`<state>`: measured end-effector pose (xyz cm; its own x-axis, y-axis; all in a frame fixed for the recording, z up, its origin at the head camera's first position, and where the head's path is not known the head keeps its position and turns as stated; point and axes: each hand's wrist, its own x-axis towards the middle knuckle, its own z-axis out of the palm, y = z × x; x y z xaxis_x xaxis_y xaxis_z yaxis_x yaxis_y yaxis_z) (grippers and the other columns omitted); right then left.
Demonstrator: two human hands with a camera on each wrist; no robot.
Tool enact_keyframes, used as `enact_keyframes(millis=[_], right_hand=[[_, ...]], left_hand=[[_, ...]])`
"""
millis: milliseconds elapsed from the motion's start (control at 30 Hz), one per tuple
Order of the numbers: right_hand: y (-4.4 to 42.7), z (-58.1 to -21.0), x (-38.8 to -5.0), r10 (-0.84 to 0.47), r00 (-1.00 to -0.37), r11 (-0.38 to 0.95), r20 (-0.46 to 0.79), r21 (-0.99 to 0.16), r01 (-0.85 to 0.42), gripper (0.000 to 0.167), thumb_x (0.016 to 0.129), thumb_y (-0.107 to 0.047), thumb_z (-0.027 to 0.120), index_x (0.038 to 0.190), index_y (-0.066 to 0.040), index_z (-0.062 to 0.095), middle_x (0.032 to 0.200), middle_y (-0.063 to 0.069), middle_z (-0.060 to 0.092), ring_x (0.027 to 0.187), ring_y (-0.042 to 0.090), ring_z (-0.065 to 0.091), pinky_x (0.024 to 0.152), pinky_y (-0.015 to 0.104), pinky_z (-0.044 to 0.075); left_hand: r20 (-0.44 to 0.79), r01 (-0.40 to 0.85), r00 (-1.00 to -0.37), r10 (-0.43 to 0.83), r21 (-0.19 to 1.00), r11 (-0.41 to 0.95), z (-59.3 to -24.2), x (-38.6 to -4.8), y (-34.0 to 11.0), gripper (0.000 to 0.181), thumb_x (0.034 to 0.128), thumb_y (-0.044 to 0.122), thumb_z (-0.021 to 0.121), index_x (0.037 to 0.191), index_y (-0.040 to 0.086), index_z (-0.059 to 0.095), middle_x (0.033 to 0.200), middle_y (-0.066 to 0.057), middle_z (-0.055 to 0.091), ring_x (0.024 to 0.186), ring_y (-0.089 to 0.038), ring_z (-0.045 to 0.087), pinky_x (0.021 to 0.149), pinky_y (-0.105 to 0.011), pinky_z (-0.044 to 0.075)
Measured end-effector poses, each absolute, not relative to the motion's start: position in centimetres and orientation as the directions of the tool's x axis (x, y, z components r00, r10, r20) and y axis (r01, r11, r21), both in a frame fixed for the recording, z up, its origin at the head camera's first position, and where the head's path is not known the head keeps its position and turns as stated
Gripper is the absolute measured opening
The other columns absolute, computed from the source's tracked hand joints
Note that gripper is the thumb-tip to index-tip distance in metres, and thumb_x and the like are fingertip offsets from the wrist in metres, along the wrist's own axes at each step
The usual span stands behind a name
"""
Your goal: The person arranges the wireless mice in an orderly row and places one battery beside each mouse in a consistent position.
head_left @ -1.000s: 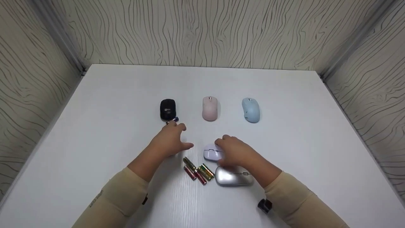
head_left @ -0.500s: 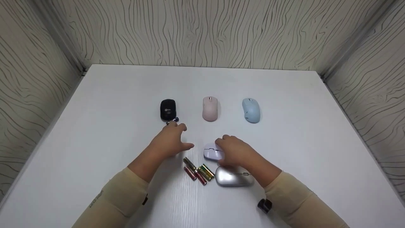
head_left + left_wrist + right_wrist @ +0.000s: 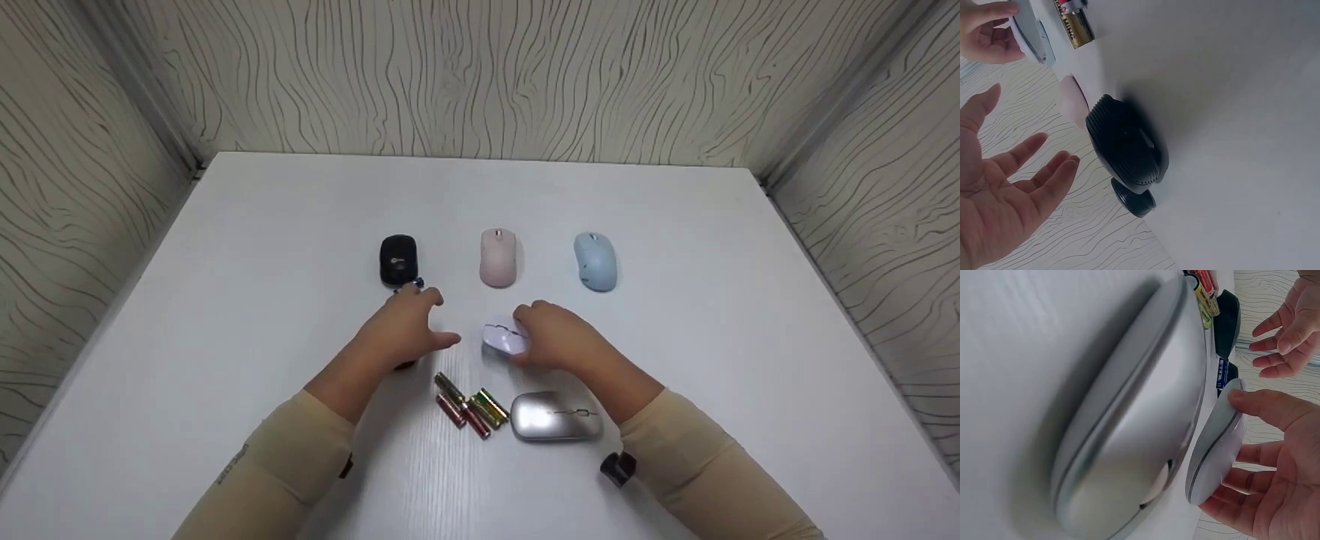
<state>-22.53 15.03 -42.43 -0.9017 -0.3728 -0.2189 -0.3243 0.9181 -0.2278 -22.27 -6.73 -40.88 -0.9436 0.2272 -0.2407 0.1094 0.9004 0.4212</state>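
Observation:
My right hand (image 3: 555, 335) pinches a pale lavender mouse (image 3: 504, 339) between thumb and fingers. In the right wrist view that lavender mouse (image 3: 1216, 444) is tilted and raised off the table. My left hand (image 3: 401, 326) is spread with its thumb out, holding nothing. Under it, mostly hidden in the head view, lies a black mouse with ridged sides (image 3: 1126, 143). Just beyond the left fingertips is a dark blue battery (image 3: 417, 283), partly hidden, beside another black mouse (image 3: 398, 259). A silver mouse (image 3: 555, 416) lies nearer the body than my right hand.
Several red, green and gold batteries (image 3: 474, 409) lie loose left of the silver mouse. A pink mouse (image 3: 498, 258) and a light blue mouse (image 3: 596, 262) stand farther back on the white table (image 3: 690, 225). Patterned panels (image 3: 450, 75) enclose the back and sides.
My right hand has lifted the lavender mouse and moved it slightly away from the body, off from the silver mouse. The left hand has barely moved.

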Motion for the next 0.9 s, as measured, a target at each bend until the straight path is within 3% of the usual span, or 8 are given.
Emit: enact_keyframes(millis=[333, 533, 900], right_hand=[[14.2, -42.1, -24.6, -0.268, -0.928, 0.948, -0.259, -0.246, -0.205, 0.060, 0.071, -0.036, 0.073, 0.118, -0.004, 0.053, 0.097, 0.010, 0.060, 0.081, 0.021, 0.053, 0.074, 0.038, 0.047], [13.3, -42.0, -25.1, -0.186, -0.928, 0.952, -0.322, -0.294, -0.089, 0.075, 0.072, -0.036, 0.074, 0.134, -0.006, 0.042, 0.117, 0.013, 0.057, 0.095, 0.024, 0.053, 0.087, 0.041, 0.045], [12.3, -43.1, -25.3, -0.123, -0.920, 0.948, -0.371, -0.319, 0.002, 0.079, 0.076, -0.040, 0.065, 0.141, -0.007, 0.033, 0.123, 0.012, 0.055, 0.100, 0.025, 0.054, 0.087, 0.043, 0.045]], left_hand=[[-0.226, 0.097, -0.949, 0.222, 0.462, 0.882, -41.6, -23.6, -6.7, 0.062, 0.0774, 0.045, 0.068, 0.128, 0.013, 0.049, 0.128, -0.015, 0.043, 0.114, -0.025, 0.049, 0.094, -0.041, 0.042], [-0.228, 0.078, -0.951, 0.208, 0.475, 0.877, -41.8, -23.9, -6.5, 0.062, 0.0774, 0.045, 0.068, 0.128, 0.016, 0.049, 0.128, -0.014, 0.043, 0.113, -0.025, 0.050, 0.093, -0.042, 0.042], [-0.202, 0.113, -0.951, 0.233, 0.475, 0.873, -41.8, -24.0, -6.3, 0.061, 0.0793, 0.048, 0.065, 0.128, 0.014, 0.049, 0.127, -0.014, 0.045, 0.113, -0.027, 0.050, 0.094, -0.041, 0.042]])
